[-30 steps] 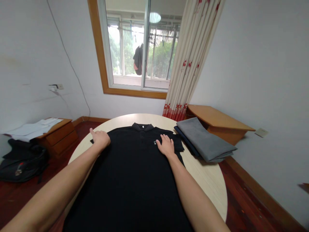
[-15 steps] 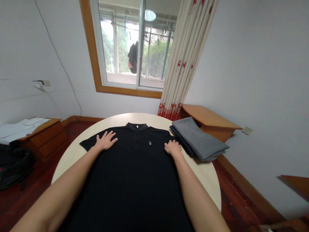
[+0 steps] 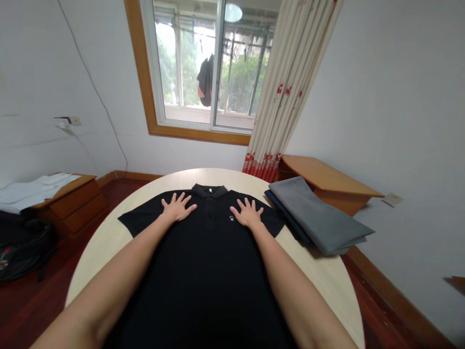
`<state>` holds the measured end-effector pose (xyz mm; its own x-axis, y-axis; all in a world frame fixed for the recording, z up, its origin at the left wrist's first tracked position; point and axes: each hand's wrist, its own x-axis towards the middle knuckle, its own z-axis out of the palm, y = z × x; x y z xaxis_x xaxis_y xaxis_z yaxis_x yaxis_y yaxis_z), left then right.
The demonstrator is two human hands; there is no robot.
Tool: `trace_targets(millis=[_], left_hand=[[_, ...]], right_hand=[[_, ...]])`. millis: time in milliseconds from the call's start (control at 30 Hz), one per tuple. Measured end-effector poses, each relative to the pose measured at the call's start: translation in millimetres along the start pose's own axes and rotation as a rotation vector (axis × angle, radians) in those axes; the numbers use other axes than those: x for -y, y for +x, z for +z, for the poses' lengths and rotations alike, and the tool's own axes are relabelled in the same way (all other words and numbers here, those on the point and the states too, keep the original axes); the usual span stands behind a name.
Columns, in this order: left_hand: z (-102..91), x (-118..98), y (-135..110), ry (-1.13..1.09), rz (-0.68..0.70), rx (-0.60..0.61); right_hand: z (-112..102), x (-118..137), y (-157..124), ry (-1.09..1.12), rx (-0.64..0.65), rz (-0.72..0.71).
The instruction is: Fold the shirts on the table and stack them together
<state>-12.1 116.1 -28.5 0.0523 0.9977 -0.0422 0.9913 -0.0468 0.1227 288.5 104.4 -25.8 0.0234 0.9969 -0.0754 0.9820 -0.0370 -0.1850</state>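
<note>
A black polo shirt (image 3: 210, 261) lies spread face up, its collar at the far side and a small white logo on the chest. My left hand (image 3: 177, 207) rests flat on the shirt near the left shoulder, fingers spread. On the other side, my right hand (image 3: 248, 213) also lies flat with fingers apart, just right of the logo. Both short sleeves are stretched outward. The shirt's lower part runs out of view at the bottom, between my forearms.
Beneath the shirt is a round pale table (image 3: 98, 252). Folded grey cloth (image 3: 312, 213) sits on folded navy cloth (image 3: 290, 225) at the table's right edge. Wooden cabinets (image 3: 327, 177) stand beyond. A black backpack (image 3: 25, 247) is on the floor at left.
My right hand has moved inward from the right sleeve onto the chest, its fingers now spread. My left hand has slid slightly inward. The view has shifted a little.
</note>
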Motion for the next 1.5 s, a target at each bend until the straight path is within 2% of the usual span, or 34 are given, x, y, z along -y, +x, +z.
trace_targets(millis=[300, 500, 600, 667, 733, 800, 967, 1033, 1100, 1267, 1367, 1500], left_hand=[[2.7, 24, 52, -0.027, -0.014, -0.019], [2.1, 21, 63, -0.029, 0.006, -0.030], [-4.4, 15, 54, 0.001, -0.017, -0.006], [-10.0, 16, 42, 0.005, -0.034, -0.036], [-14.7, 25, 24, 0.002, -0.064, -0.091], [-17.3, 44, 3, -0.003, -0.142, -0.146], [-10.8, 106, -37, -0.097, -0.542, -0.252], [-5.9, 123, -45, -0.177, -0.609, -0.227], [-3.2, 132, -48, -0.234, -0.607, -0.193], [-8.0, 124, -52, -0.223, -0.552, -0.283], [-10.3, 116, -53, -0.288, -0.511, -0.335], [-13.1, 112, -53, -0.466, -0.497, -0.513]], right_hand=[[-1, -15, 60, -0.007, -0.017, -0.021], [-7, -10, 73, -0.054, -0.033, -0.047], [-13, 3, 60, -0.179, -0.133, -0.093], [-15, 17, 41, -0.227, -0.223, -0.159], [-15, 30, 16, -0.186, -0.259, -0.222], [-11, 39, -13, -0.100, -0.232, -0.269], [7, 36, -70, 0.031, -0.126, -0.323], [11, 28, -79, 0.065, -0.119, -0.301], [13, 21, -83, 0.096, -0.126, -0.279], [11, 11, -83, 0.123, -0.118, -0.285], [11, 11, -83, 0.121, -0.118, -0.287], [12, 12, -83, 0.119, -0.116, -0.290]])
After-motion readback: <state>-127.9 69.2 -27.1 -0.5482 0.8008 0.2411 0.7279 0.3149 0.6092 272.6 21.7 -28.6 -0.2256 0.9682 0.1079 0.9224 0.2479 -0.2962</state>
